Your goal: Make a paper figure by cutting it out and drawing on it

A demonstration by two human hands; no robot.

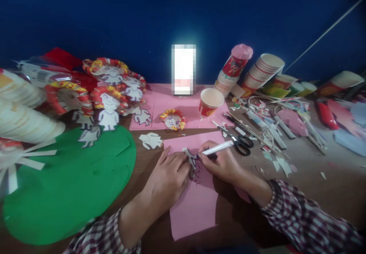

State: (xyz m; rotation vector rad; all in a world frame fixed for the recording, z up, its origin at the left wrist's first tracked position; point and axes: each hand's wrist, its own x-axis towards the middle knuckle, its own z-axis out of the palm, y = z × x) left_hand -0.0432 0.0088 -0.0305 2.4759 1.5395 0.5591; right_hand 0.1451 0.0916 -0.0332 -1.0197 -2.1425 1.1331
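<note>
My right hand (220, 160) is closed around a white marker pen (219, 147), its dark tip at the edge of a small white paper cutout (189, 157). The cutout is shaped like a doll's body. Fingers bent, my left hand (171, 174) holds the cutout down and hides part of it. Beneath both lies a pink paper sheet (194, 216), with dark pen strokes beside the cutout. Another white body cutout (150, 140) rests just beyond my left hand. Farther back, a round face with a red and yellow ring (172, 120) lies on pink paper.
Black-handled scissors (243, 145) lie right of my right hand, near paper scraps (268, 130). A paper cup (211, 102) and stacked cups (264, 71) stand behind. Green paper (71, 193) covers the left, with several paper dolls (108, 111) at its far edge.
</note>
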